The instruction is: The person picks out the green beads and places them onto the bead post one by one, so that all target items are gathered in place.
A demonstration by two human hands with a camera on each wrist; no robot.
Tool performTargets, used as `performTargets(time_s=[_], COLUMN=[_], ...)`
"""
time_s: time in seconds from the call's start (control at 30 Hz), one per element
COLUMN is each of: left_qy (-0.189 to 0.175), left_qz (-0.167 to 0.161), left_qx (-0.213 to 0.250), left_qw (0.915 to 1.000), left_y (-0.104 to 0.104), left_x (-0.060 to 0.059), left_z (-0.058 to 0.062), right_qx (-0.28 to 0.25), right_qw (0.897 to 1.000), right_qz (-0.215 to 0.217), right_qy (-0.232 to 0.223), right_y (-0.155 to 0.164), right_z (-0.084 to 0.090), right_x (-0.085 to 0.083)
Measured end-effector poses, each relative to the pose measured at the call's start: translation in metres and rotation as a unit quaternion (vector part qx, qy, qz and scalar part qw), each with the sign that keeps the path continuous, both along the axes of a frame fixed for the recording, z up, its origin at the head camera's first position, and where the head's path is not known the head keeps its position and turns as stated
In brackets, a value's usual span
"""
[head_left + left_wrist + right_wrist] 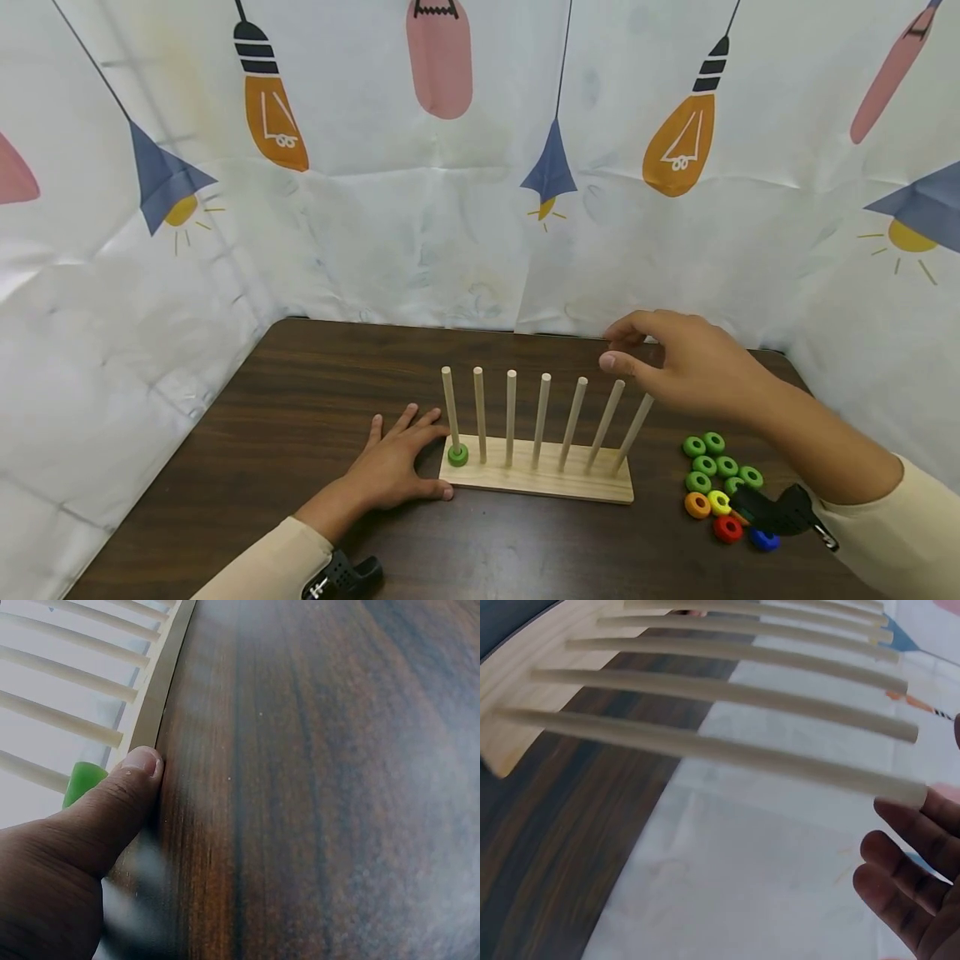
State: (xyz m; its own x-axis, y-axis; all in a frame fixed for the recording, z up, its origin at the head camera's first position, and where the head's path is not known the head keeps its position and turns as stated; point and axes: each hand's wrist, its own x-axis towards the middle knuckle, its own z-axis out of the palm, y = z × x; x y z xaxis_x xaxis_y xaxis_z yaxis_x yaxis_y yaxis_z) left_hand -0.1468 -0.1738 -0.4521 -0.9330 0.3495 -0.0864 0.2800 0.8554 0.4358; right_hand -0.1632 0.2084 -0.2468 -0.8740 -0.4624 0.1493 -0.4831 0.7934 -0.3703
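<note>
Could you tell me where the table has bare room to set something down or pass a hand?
The table is bare left of the left hand, behind the peg board up to the curtain, and along the near edge. It is crowded right of the board, where the rings cluster under the right hand.

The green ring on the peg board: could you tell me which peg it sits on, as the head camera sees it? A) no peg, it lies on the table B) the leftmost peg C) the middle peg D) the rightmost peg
B: the green ring sits at the foot of the leftmost peg of the wooden board, beside the left hand.
</note>
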Motion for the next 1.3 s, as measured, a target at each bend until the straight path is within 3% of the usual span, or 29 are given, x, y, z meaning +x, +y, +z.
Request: performTargets(time_s=[0.27,0.47,0.87,1.3], left_qy=[-0.003,-0.001,-0.001,-0.002], left_qz=[-0.001,-0.001,-0.002,0.0], left_qx=[-0.002,-0.006,-0.007,-0.005], left_qw=[1.0,1.0,1.0,1.0], left_y=[0.001,0.0,0.0,0.001], left_x=[0.001,0.0,0.0,-0.001], left_z=[0.003,0.003,0.002,0.001], right_qx=[-0.011,-0.027,-0.029,-0.025], right_qw=[0.999,0.999,0.995,0.996], right_qz=[-0.038,-0.038,-0.074,-0.073], right_qy=[-0.003,0.003,-0.053,-0.035], right_y=[0.033,0.058,0.09,0.111], right_z=[-0.015,-0.034,-0.081,-0.135], right_x=[0.005,0.006,0.009,0.013])
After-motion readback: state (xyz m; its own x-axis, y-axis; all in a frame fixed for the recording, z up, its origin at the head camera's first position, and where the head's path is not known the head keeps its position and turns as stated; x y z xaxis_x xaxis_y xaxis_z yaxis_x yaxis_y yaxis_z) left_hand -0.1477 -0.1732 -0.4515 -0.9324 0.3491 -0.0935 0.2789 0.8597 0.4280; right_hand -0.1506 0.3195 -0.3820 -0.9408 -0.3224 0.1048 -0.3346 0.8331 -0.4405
